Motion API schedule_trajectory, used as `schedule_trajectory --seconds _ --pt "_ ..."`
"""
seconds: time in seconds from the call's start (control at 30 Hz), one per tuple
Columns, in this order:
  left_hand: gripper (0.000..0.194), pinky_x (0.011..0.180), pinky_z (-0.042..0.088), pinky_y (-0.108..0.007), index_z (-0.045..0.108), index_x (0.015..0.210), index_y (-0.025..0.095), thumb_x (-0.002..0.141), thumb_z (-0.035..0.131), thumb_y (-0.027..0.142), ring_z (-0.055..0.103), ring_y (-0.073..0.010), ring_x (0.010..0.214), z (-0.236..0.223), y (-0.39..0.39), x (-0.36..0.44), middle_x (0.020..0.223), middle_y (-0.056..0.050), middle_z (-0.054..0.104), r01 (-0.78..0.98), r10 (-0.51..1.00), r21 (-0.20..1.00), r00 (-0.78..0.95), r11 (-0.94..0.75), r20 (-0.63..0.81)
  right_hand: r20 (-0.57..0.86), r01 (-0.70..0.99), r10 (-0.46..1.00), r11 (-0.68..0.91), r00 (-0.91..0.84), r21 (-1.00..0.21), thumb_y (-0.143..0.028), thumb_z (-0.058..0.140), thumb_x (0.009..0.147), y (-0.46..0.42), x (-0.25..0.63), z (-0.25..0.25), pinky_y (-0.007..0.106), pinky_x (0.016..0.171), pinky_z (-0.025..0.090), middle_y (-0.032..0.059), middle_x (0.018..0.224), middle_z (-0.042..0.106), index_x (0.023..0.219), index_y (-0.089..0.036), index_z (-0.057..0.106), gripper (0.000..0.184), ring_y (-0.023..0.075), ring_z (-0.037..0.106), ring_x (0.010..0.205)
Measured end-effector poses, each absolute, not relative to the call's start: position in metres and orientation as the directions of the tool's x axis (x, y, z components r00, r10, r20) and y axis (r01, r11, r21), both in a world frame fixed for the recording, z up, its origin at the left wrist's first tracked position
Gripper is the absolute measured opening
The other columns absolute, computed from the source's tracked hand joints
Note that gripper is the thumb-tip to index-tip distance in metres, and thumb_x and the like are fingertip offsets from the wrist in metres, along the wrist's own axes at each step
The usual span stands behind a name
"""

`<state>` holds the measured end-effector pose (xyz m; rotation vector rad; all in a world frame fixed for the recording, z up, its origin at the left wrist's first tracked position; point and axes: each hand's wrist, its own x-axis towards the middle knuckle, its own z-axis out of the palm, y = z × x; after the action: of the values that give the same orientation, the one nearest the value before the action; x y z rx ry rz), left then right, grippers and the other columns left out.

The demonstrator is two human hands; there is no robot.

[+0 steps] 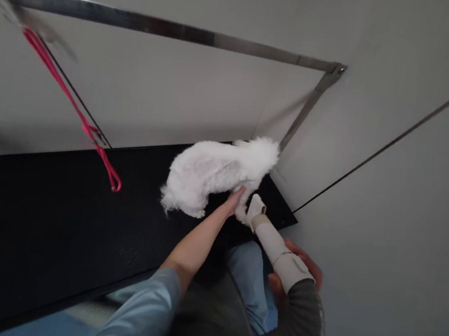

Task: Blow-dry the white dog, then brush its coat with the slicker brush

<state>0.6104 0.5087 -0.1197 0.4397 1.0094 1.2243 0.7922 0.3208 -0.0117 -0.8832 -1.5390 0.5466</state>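
Observation:
A small white fluffy dog (216, 172) stands on a black grooming table (59, 213), head toward the far right corner. My left hand (235, 197) reaches under its belly and touches the fur; the fingers are mostly buried in the coat. My right hand (302, 267) is wrapped round a white dryer nozzle (276, 245) on a grey ribbed hose (303, 330). The nozzle tip points at the dog's underside, close to my left hand.
A metal grooming arm (164, 27) spans above the table, with a post (305, 110) at the far right corner. A red leash loop (90, 130) hangs from its left end. Grey walls stand behind and to the right. My knees in blue trousers (247, 280) are below the table edge.

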Motion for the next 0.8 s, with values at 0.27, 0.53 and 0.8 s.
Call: schedule_trajectory --seconds 0.27,0.53,0.8 --pt "0.063 0.059 0.044 -0.029 0.064 0.088 0.011 0.098 0.035 0.066 0.042 -0.0122 0.046 -0.104 0.473 0.559 0.051 0.002 0.044 -0.561 0.873 0.716 0.024 0.414 -0.486 0.389 0.137 0.918 0.396 -0.077 -0.908 -0.041 0.071 0.080 0.359 0.773 -0.011 0.057 0.101 0.053 0.0066 0.129 0.061 0.126 -0.034 0.050 0.051 0.0353 0.061 0.119" --pt "0.075 0.057 0.038 -0.029 0.066 0.095 0.009 0.098 0.021 0.068 0.030 -0.0116 0.040 -0.111 0.408 0.521 0.045 0.005 0.034 -0.518 0.799 0.657 0.091 0.548 -0.595 0.716 -0.029 0.685 0.719 -0.137 -0.694 -0.031 0.078 0.071 0.387 0.770 -0.024 0.057 0.096 0.056 0.0046 0.122 0.063 0.126 -0.038 0.052 0.061 0.0322 0.065 0.110" --pt "0.074 0.049 0.032 -0.025 0.056 0.074 0.017 0.097 0.011 0.071 0.025 -0.0099 0.039 -0.129 0.403 0.548 0.044 0.005 0.029 -0.595 0.792 0.573 0.193 0.564 -0.580 0.809 -0.067 0.564 0.812 -0.167 -0.580 -0.027 0.078 0.075 0.394 0.772 -0.032 0.053 0.093 0.059 0.0072 0.121 0.065 0.130 -0.032 0.053 0.061 0.0287 0.067 0.109"
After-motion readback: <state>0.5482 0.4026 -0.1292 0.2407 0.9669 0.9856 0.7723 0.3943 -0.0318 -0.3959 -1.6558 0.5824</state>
